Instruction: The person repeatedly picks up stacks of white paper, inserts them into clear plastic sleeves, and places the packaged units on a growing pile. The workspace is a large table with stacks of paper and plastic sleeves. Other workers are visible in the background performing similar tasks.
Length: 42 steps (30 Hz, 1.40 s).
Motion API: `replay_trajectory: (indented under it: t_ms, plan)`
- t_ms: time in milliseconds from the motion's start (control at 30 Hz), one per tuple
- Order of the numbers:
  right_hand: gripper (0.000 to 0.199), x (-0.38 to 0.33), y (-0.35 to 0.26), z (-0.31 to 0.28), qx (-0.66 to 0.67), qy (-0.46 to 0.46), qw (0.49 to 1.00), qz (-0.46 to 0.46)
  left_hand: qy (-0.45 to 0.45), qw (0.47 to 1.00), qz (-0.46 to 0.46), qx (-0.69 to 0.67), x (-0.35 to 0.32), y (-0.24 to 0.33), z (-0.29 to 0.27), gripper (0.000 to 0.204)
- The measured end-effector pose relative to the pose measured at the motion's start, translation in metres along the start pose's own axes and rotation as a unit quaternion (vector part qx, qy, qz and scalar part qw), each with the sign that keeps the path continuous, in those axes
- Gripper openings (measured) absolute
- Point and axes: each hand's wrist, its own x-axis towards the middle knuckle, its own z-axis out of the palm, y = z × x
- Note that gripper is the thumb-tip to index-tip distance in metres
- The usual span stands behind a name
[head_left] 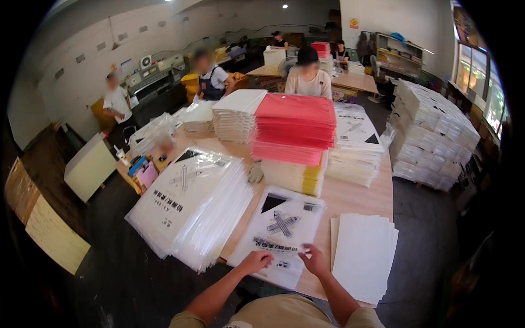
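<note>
A clear plastic bag (279, 218) lies flat in front of me, printed with crossed pencils and a black corner; white sheets show inside. Over its near left part is my left hand (257, 263), fingers curled inward; whether they grip the film is hidden. My right hand (314, 259) is at the near right part of the bag, thumb and fingers drawn together around what looks like its thin film. Beside the right forearm rests a stack of plain white paper (363, 254), its sheets slightly fanned. To the left of the bag leans a thick pile of similar filled bags (191, 208).
Behind the bag rises a tall stack of red packs (295, 117) on white ones. More bagged paper (354, 147) stands to its right. The wooden table (377, 199) has a rounded right edge. Wrapped bundles (432, 136) are piled on the floor. Several people are beyond the table.
</note>
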Motion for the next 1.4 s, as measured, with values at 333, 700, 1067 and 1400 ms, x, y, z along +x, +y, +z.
replay_trajectory:
  t_ms: [333, 700, 1067, 1400]
  plan:
    - [0.017, -0.042, -0.064, 0.005, 0.269, -0.12, 0.946, 0.139, -0.065, 0.984, -0.013, -0.163, 0.01, 0.067, 0.062, 0.018]
    - [0.014, -0.034, -0.038, -0.038, 0.564, 0.047, 0.787, 0.247, 0.122, 0.937, -0.063, -0.322, -0.002, 0.047, 0.034, 0.011]
    - [0.019, -0.024, -0.022, -0.05, 0.489, -0.029, 0.814, 0.312, 0.208, 0.853, -0.104, -0.467, -0.024, 0.039, 0.034, 0.013]
    - [0.018, -0.02, -0.063, -0.037, 0.065, -0.199, 0.955, 0.209, 0.126, 0.981, 0.041, -0.14, -0.046, 0.093, 0.039, 0.017]
